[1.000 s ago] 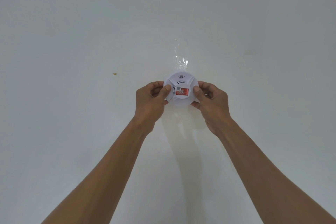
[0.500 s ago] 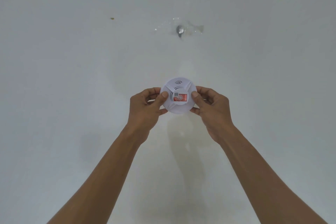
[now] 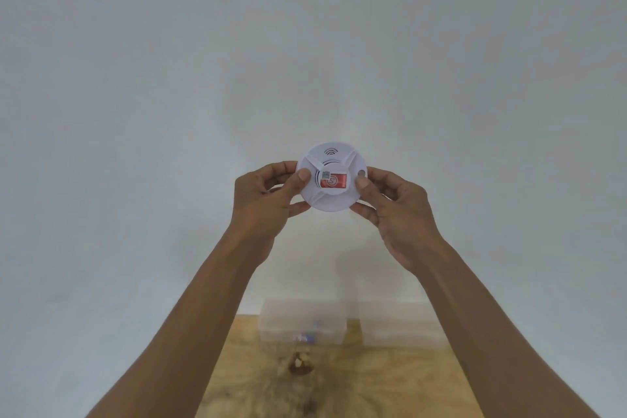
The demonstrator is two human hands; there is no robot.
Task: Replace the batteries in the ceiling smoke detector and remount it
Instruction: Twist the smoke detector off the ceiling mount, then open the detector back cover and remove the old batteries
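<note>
Round white plastic smoke detector (image 3: 330,176), red label facing me, held up before a pale wall | my left hand (image 3: 268,204) pinches its left rim, thumb on front | my right hand (image 3: 397,210) pinches its right rim | below: blurred clear plastic box (image 3: 302,322) on wooden surface (image 3: 390,383)

surface: wooden table (image 3: 390,383) | on it: clear plastic boxes (image 3: 302,322), side by side

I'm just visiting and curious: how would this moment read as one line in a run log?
smoke detector: off ceiling, held up | left hand: grips left rim | right hand: grips right rim | clear box: on wooden table
</note>
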